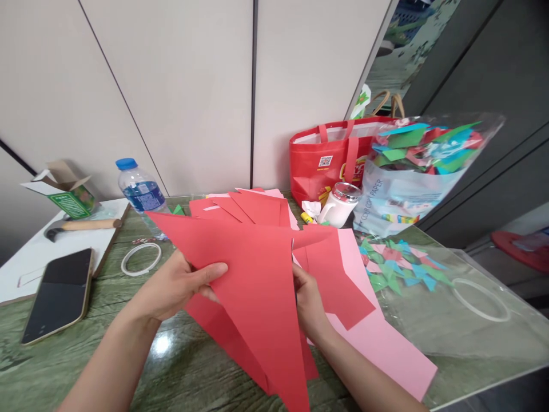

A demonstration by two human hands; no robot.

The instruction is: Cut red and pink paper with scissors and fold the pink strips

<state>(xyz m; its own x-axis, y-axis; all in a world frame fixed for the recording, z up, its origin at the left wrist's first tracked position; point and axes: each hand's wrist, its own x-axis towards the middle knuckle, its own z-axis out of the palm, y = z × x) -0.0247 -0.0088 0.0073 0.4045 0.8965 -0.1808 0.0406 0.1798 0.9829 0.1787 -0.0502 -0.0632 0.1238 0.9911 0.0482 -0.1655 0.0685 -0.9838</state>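
A large folded sheet of red paper (pixel 253 274) is held up over the table. My left hand (pixel 184 280) pinches its left part, with the thumb on top and the other fingers beneath. At the sheet's right edge, my right hand (pixel 307 294) is closed around scissors, mostly hidden by the paper. Only a thin blade tip (pixel 292 244) and a dark sliver by the fingers show. Under and beyond the hands lie more red pieces (pixel 334 280) and pink paper (pixel 386 349).
Left are a phone (pixel 60 294), hammer (pixel 86 225), tape ring (pixel 141 259), green box (pixel 71 197) and water bottle (pixel 143 194). Behind on the right stand a red bag (pixel 306 166), white mug (pixel 338 206) and plastic bag of paper scraps (pixel 398 194). Loose coloured scraps (pixel 397 263) lie nearby.
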